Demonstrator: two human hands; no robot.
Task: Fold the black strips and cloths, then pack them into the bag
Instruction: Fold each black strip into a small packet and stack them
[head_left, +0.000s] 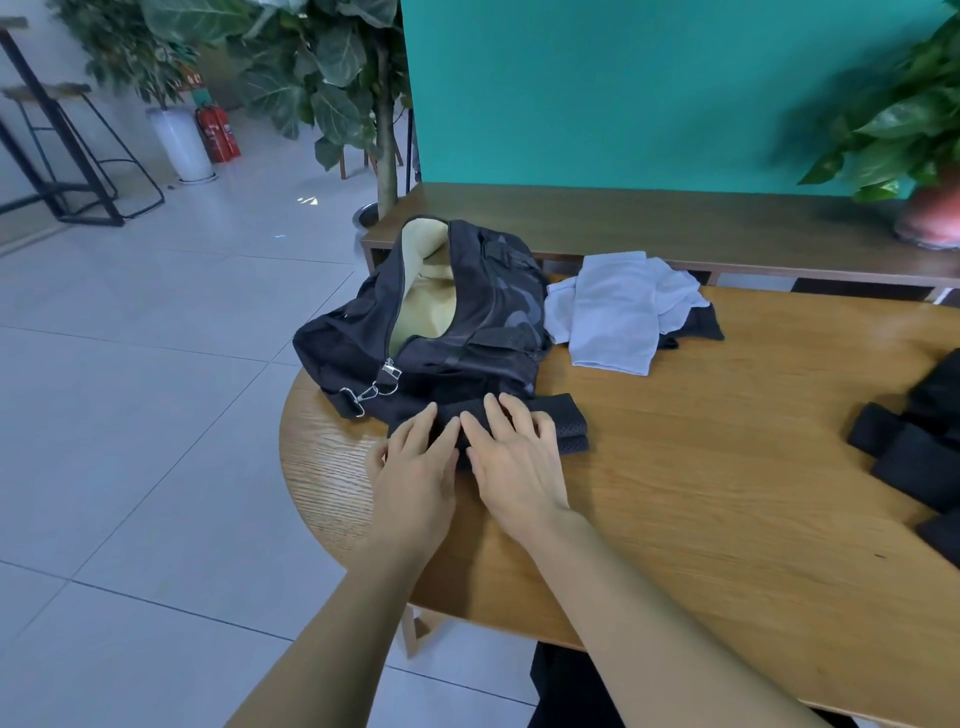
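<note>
Both hands press black strip beside bag.

Both forearms are bare from the lower edge of the view up to the wrists, with no sleeve showing on either. The left hand and the right hand wear no gloves, and no ring, watch or bracelet shows. Dark clothing shows low between the arms.

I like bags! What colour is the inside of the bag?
Pale cream-yellow inside the black bag, seen in the head view.
</note>
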